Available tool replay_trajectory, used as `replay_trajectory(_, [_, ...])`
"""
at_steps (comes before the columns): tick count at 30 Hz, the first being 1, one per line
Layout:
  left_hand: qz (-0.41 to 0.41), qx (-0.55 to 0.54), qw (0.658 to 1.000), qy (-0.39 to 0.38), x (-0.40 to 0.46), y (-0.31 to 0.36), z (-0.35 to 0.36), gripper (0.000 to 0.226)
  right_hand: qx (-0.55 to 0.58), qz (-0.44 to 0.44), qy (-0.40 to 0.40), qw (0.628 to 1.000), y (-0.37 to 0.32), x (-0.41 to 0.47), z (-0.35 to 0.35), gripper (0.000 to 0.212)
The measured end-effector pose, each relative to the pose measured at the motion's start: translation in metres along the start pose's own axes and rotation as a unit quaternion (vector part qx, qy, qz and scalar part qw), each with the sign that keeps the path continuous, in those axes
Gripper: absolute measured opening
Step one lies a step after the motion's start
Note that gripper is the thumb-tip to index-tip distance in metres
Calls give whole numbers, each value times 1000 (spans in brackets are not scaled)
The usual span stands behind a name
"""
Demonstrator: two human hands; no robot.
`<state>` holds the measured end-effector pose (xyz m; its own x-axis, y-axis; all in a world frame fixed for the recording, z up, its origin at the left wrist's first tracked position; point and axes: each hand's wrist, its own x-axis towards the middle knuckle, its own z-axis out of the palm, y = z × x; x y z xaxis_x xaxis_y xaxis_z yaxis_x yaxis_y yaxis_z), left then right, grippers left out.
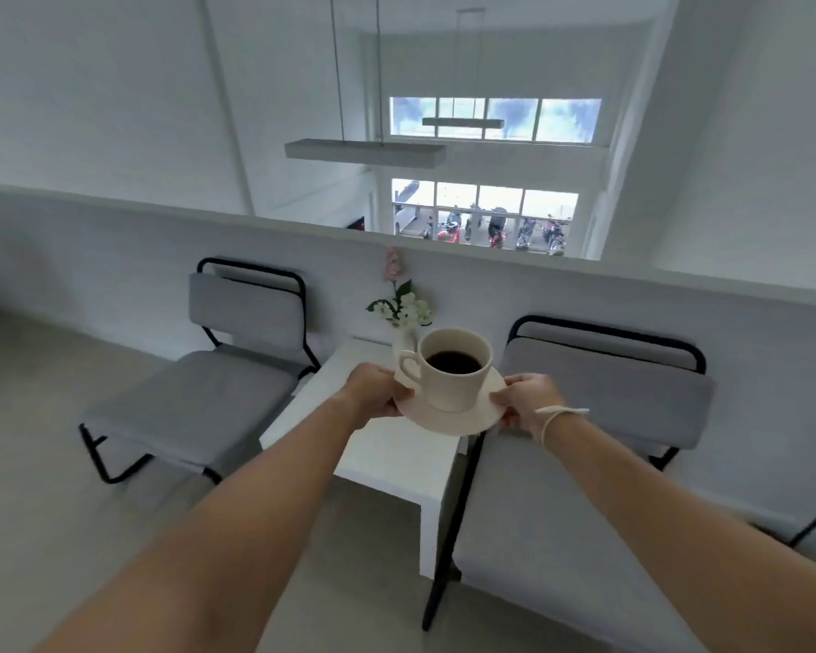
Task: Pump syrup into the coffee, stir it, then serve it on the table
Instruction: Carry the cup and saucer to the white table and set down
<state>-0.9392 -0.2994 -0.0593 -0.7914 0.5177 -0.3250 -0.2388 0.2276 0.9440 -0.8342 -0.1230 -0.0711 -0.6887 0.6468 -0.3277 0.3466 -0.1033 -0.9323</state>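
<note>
The serving step is in hand — the coffee looks ready, and the cup (454, 369) stands upright on its saucer (453, 419), carried in the air above the small white desk (387, 457). The left hand (377, 391) grips the saucer rim on the side of the cup's handle; the right hand (528, 403) grips the opposite rim. The fingers of both hands are closed on the saucer edge, thumbs on top, the rest hidden below. A small vase with flowers (403, 318) stands on the desk just behind the cup. In my judgement the next move calls for lowering the saucer flat — slowly, so the coffee does not spill.
</note>
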Motion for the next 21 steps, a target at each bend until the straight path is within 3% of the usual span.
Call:
replay_trajectory(7, [-5,-38,997,69,81,-15,-78,27,2,4,-78,997,-18,89,98,27])
replay_trajectory(12, [-10,-44,991,122,124,-32,-119,20,-27,-13,-100,994,-20,132,151,23])
replay_trajectory(21, [-52,-47,992,109,223,-64,-199,20,-33,27,-78,996,3,212,249,27])
